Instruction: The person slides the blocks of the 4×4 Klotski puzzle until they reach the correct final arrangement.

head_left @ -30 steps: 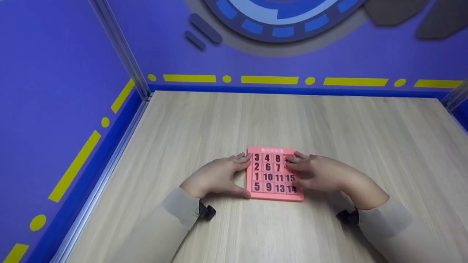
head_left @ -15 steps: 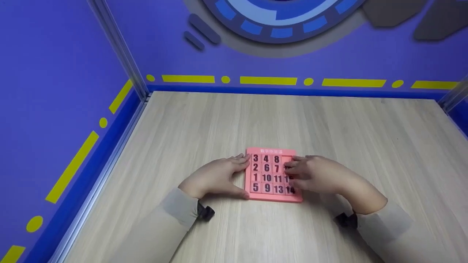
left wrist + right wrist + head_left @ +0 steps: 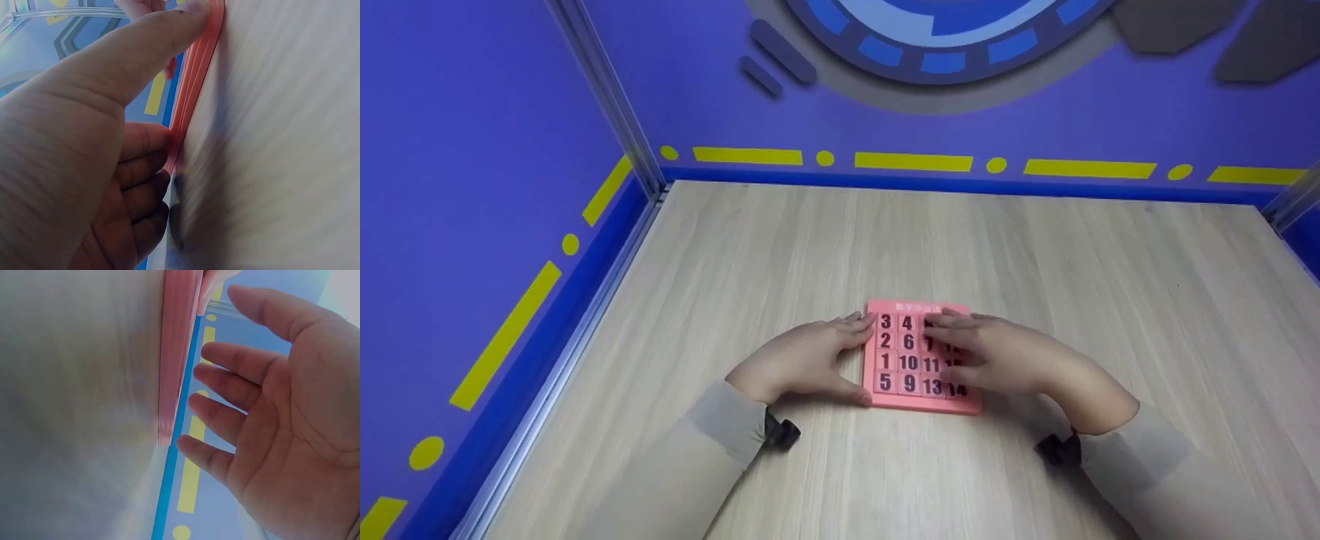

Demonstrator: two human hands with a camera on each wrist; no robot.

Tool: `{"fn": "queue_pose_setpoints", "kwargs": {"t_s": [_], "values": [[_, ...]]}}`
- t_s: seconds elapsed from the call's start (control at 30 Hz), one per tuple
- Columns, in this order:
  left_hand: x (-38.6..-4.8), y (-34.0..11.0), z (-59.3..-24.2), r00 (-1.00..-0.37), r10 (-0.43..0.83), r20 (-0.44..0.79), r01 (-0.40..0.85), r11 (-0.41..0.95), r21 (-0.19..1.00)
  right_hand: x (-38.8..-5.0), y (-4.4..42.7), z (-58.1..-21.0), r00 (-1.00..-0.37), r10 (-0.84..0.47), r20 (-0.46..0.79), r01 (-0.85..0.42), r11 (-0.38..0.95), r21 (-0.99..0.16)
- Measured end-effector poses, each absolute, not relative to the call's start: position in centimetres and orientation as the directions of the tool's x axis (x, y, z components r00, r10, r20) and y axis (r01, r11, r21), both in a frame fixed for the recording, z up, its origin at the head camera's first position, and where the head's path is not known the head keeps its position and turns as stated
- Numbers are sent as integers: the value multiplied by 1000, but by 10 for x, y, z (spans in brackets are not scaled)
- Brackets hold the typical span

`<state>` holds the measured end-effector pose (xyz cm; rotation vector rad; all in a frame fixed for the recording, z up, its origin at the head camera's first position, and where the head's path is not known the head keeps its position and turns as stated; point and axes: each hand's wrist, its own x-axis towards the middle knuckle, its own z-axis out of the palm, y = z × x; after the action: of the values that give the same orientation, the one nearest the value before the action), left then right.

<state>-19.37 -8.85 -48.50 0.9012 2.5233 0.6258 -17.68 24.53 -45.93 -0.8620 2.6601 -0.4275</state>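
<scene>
Touching the pink puzzle (image 3: 915,402) along its left edge, my left hand (image 3: 802,361) unclenched | puzzle flat on table (image 3: 885,465) | my right hand (image 3: 1006,352), fingers spread, over its tiles (image 3: 931,365) | only right wrist view shows that palm (image 3: 281,433)

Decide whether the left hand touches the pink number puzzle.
Touching: the left wrist view shows the left hand meeting the pink number puzzle, thumb against its edge.
</scene>
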Motion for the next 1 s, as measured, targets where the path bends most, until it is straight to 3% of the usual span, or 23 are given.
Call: {"fn": "queue_pose_setpoints", "kwargs": {"t_s": [0.2, 1.0], "values": [[-194, -89, -483, -713, 669, -209, 499, 694, 520, -181, 243, -464, -728, -642, -240, -524, 747, -409], [-195, -89, -484, -713, 672, -201, 499, 687, 528, -184, 254, -460, -779, -564, -273, -431, 798, -422]]}}
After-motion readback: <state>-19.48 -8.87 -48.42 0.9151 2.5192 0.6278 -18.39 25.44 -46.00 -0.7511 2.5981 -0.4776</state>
